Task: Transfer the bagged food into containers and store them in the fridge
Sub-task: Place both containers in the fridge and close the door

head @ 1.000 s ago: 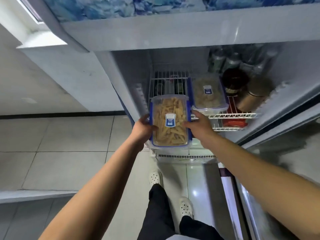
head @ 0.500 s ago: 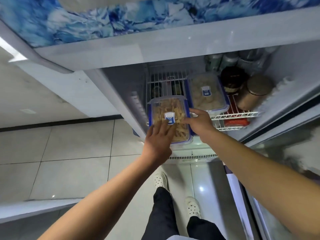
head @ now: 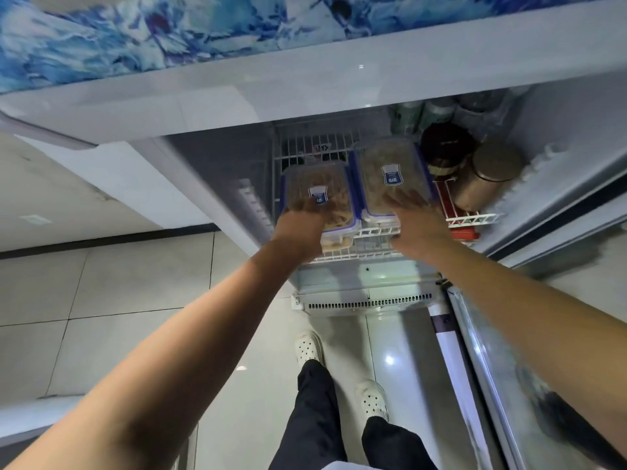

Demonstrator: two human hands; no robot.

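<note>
Nearest, dark trousers point(head: 315, 418) and two white perforated shoes point(head: 308, 347) stand on the glossy tiled floor point(head: 101, 300), with the open fridge door point(head: 502, 385) along the right. Both bare forearms reach forward over a slotted vent grille point(head: 369, 304) at the foot of the fridge point(head: 217, 171).

Above the grille runs the front edge of a white wire shelf point(head: 359, 255). The left hand point(head: 298, 228) lies over the near end of the left container point(head: 317, 184), fingers stretched flat on its lid; motion blur hides any finer detail. This clear, blue-clipped box of pale yellow strips sits at the shelf's front left corner, its near end jutting just past the front edge. The right hand point(head: 419, 222) rests with fingers spread flat on the near end of the right container point(head: 390, 164), which holds a paler food, sits further in on the shelf and touches the first box side by side.

A red item point(head: 464, 234) shows below the shelf's right front corner. Right of the boxes stand a brass-coloured tin point(head: 488, 174) and, behind it, a dark jar point(head: 444, 147). Bottles point(head: 437, 110) line the shelf's back edge, dim and hard to read. Overhead spans a blue and white patterned panel point(head: 169, 35)
</note>
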